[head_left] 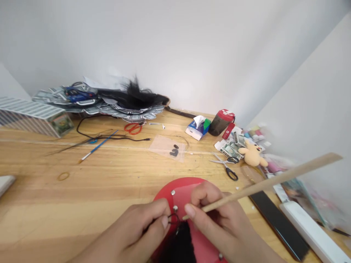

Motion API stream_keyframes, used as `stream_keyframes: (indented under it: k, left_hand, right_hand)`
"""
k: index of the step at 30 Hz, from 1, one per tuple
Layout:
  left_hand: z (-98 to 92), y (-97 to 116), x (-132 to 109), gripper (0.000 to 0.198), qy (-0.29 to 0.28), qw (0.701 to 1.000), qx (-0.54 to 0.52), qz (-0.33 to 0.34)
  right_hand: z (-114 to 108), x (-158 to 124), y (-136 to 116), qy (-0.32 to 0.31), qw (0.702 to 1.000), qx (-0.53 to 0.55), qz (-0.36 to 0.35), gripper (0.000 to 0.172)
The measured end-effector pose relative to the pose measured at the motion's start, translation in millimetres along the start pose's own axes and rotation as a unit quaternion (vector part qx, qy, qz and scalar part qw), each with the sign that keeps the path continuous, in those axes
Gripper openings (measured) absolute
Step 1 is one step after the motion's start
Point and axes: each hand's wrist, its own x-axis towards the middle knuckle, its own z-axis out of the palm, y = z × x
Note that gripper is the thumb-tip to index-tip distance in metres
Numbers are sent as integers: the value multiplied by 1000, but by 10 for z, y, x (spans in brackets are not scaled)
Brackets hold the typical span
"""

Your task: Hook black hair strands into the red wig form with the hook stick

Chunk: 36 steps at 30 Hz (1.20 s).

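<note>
Nearest you, your left hand pinches a thin black loop, thumb and forefinger closed tight on it, just beside a metal stud on the red disc. Your right hand is closed on a wooden stick, held pen-like low on the shaft, its tip at the loop. The loop looks soft and limp, easy to lose, so grip it close to the stud. The stick looks light and stiff; your low grip should give fine control. A tuft of black hair lies on the disc below the loop; it seems loose and easily pulled out of place. The disc looks rigid and smooth, so it may slide on the table. Beyond lie black scissors, a plush toy and a clear bag; farther back, red scissors, a tissue pack and a heap of black hair.
</note>
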Motion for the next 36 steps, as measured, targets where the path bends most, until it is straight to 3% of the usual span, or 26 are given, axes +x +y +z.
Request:
stream_keyframes:
  k: [7, 30, 36]
  left_hand:
    - [38, -2, 85, 32, -8, 998, 57, 5]
    - [142, -17, 125, 26, -38, 992, 121, 9]
    - [160, -42, 114, 27, -110, 964, 241, 3]
  right_hand:
    - [-8, -10, -3, -16, 999, 31, 7, 24]
    - [-5, 1, -25, -5, 998, 54, 8, 23]
    - [-17, 30, -19, 2, 998, 54, 11, 20]
